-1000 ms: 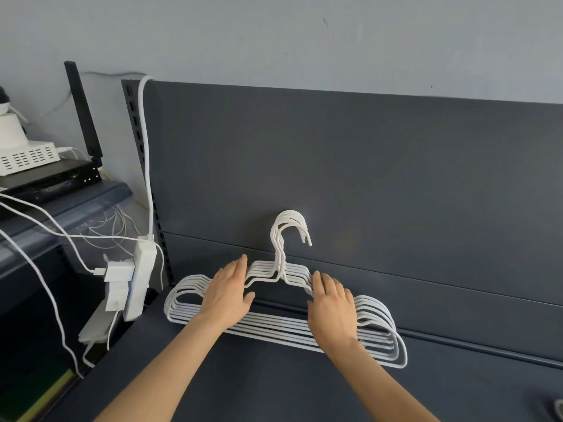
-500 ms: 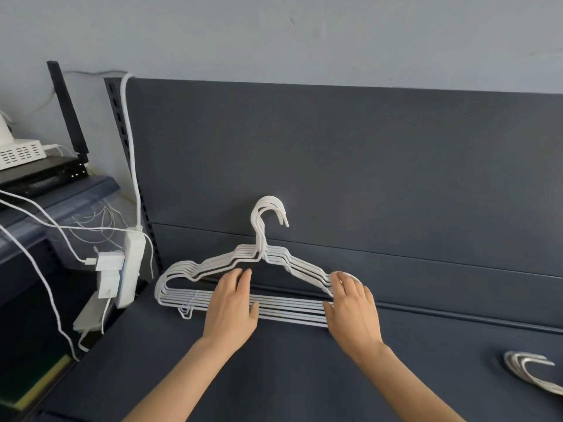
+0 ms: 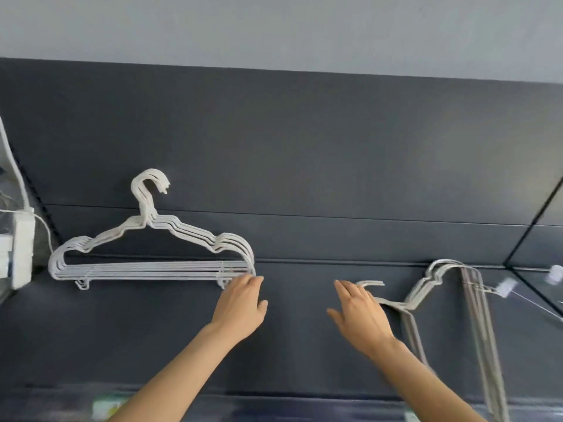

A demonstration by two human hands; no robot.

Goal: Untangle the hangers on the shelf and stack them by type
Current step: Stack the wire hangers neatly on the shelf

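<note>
A neat stack of white hangers leans against the dark back panel on the left of the shelf, hooks up. My left hand lies flat, fingertips touching the stack's lower right corner. A second stack of grey-beige hangers lies on the shelf to the right, hooks pointing left. My right hand reaches over their hooks with fingers straight, touching or just above them; it holds nothing.
A white power strip with a cable hangs at the far left edge. A small clip hanger lies at the far right near the shelf's corner. The dark back panel rises behind everything.
The view swung right, bringing the grey-beige stack in. My left hand slid from the white stack's middle to its right end. My right hand left the white stack and moved to the grey-beige hooks.
</note>
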